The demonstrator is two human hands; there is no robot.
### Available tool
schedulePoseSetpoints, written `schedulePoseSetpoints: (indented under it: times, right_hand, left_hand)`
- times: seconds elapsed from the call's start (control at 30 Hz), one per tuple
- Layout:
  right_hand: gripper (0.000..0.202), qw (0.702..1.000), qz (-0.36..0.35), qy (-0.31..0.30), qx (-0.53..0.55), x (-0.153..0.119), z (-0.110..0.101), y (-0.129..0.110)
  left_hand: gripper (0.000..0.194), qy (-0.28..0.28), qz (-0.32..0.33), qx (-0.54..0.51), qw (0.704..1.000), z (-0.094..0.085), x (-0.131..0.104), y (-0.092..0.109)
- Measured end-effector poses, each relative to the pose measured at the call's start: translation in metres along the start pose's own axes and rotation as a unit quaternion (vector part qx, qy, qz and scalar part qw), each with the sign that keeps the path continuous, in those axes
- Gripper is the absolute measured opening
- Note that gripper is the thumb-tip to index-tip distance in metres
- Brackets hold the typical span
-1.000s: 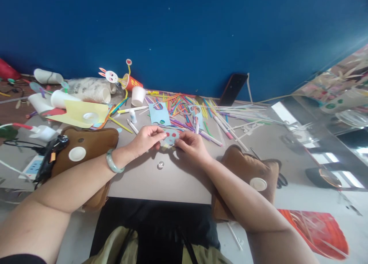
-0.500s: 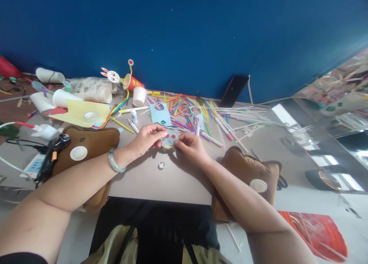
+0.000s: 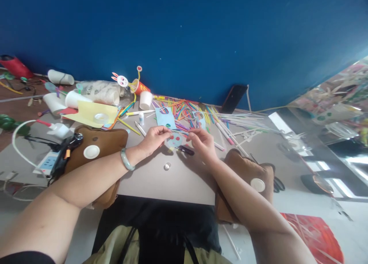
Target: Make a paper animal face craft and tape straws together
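Note:
My left hand (image 3: 155, 140) is closed in a pinch, a jade-coloured bangle on its wrist. Facing it, my right hand (image 3: 201, 142) also pinches, thumb against forefinger. A thin, straw-like pale strip (image 3: 179, 132) spans from one set of fingertips to the other; its exact kind is too small to tell. Just below it is a light-blue paper cutout (image 3: 174, 140) with red spots, close to the left fingertips. A dark-handled tool (image 3: 186, 150) lies beneath the cutout, near my right hand. Closer to me, a small roll of clear tape (image 3: 167, 166) rests on the table.
Many coloured straws and sticks (image 3: 184, 110) spread along the wall, beside blue paper (image 3: 165, 118) with holes. White cups (image 3: 146, 100), yellow paper (image 3: 86, 112) and a glue bottle (image 3: 141, 118) stand or lie leftward. Brown cushions (image 3: 100, 141) flank my arms. A phone (image 3: 234, 98) leans on the wall.
My fingers have moved off the spotted cutout's lower right edge and up to the thin strip. The dark-handled tool has come into sight. The view has shifted slightly.

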State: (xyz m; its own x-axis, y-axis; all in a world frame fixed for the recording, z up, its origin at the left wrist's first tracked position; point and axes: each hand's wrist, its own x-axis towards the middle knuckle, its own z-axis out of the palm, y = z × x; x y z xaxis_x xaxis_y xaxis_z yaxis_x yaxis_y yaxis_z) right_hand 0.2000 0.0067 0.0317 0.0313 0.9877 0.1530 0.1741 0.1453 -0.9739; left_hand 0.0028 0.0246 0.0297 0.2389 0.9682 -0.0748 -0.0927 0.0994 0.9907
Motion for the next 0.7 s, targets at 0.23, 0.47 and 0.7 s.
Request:
schedulePoseSetpoints:
  times: [0.23,0.47,0.7]
  right_hand:
    - [0.027,0.992,0.086,-0.044,-0.076,0.033,-0.008,-0.020]
    - [0.026,0.945,-0.072,-0.183,-0.263,0.083,0.058,-0.037]
    - [0.043,0.908,-0.080,-0.290,-0.290,0.127,0.135,-0.017]
  left_hand:
    - [0.009,-0.006,0.035,0.024,0.999,0.001,0.001,0.002]
    - [0.006,-0.143,-0.006,0.064,0.988,0.001,0.003,-0.009]
    - [0.005,-0.206,0.023,0.045,0.977,0.000,0.011,-0.018]
